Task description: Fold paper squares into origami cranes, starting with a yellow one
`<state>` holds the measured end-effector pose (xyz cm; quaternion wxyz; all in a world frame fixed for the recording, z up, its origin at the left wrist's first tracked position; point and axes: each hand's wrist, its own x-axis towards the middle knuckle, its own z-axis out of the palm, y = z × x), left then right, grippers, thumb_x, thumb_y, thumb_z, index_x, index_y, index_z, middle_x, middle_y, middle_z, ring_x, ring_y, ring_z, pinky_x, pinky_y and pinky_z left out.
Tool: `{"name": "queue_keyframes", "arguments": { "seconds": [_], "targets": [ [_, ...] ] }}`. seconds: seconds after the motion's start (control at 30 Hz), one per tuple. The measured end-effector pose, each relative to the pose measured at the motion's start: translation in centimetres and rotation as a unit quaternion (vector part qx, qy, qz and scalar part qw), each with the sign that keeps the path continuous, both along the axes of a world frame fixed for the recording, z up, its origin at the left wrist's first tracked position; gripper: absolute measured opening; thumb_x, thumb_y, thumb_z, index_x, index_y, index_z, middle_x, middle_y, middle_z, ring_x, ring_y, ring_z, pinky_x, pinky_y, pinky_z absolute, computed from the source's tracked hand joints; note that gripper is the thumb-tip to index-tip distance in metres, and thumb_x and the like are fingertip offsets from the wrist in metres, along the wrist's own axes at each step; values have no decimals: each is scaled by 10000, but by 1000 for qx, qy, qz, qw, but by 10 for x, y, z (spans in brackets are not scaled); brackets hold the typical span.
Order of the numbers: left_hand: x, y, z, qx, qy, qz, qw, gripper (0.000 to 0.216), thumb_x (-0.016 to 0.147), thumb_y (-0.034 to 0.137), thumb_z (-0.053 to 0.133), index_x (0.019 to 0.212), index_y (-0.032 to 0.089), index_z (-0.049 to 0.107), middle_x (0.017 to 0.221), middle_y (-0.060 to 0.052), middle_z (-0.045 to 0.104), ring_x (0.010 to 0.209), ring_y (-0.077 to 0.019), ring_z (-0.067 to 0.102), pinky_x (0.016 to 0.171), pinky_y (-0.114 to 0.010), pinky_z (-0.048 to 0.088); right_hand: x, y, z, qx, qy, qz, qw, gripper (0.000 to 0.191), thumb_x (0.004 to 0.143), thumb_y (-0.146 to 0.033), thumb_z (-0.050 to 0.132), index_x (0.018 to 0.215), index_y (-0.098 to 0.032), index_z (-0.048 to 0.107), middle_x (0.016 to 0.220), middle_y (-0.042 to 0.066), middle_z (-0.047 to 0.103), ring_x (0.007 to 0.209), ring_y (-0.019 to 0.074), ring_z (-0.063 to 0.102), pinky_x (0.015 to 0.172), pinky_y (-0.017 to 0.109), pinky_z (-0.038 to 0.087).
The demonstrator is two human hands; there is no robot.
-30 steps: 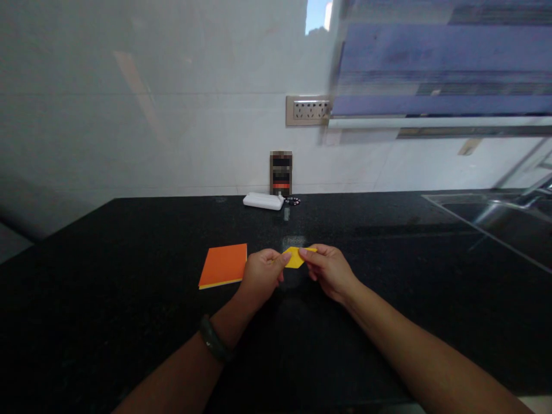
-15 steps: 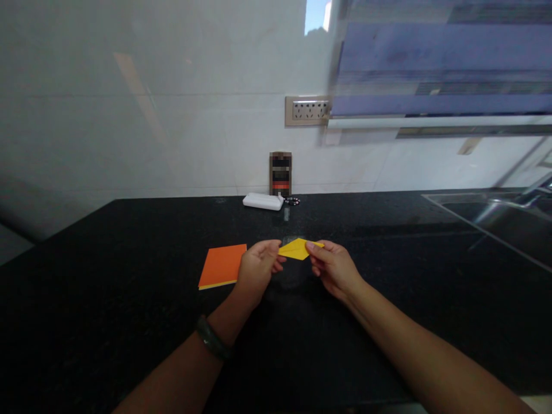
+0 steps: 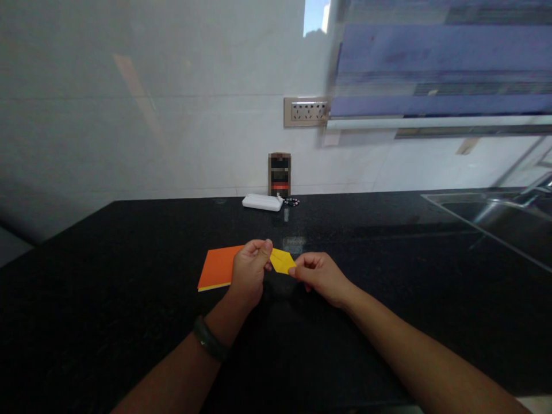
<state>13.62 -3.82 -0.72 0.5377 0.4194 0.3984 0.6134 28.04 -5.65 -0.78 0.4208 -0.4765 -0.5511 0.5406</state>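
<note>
A small folded piece of yellow paper [image 3: 282,261] is held above the dark countertop between my two hands. My left hand [image 3: 250,265] pinches its upper left end with thumb and fingers. At its lower right corner, the fingertips of my right hand [image 3: 321,273] close on the paper. A stack of square paper [image 3: 219,267], orange on top with a yellow edge below, lies on the counter, partly hidden behind my left hand.
A white box-like device [image 3: 262,202] with a beaded strap [image 3: 291,202] lies near the wall. Behind it a blurred-out phone-shaped object [image 3: 279,174] leans upright. A wall socket [image 3: 307,111] is above, and a metal sink [image 3: 509,215] sits at the right.
Both hands have shifted left with the yellow paper. The paper has tilted, its right end now lower, and my right hand has moved from its right tip to the lower right corner.
</note>
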Motion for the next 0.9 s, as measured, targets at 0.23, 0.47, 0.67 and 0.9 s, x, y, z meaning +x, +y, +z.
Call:
{"name": "queue_keyframes", "arguments": {
  "seconds": [0.23,0.47,0.67,0.9],
  "targets": [
    [2,-4,1,-5,124,-50,991,228,622,350,644,629,125,607,538,8,565,478,-80,478,469,-192,380,-2,-1,2,43,-25,6,999,226,662,-348,613,586,-137,582,488,-30,495,425,54,395,410,183,307],
    [3,-5,-2,29,200,-88,975,225,655,361,604,657,137,607,541,17,563,495,-93,493,467,-193,374,-3,-4,3,95,-23,-36,995,233,692,-345,584,554,-161,545,495,-41,468,422,62,381,403,189,302],
    [3,-7,1,1,175,-117,977,216,631,348,632,638,135,605,550,3,591,503,-102,521,480,-200,399,-3,-2,2,96,-16,-59,994,218,695,-359,576,595,-165,572,507,-35,491,410,70,400,397,201,313],
    [3,-7,1,-39,105,-94,989,229,607,337,664,685,127,619,606,-12,628,523,-102,551,505,-203,427,-4,0,-2,120,19,-102,987,132,682,-299,588,708,-183,529,565,-45,489,455,75,425,410,196,348]
  ]
}}
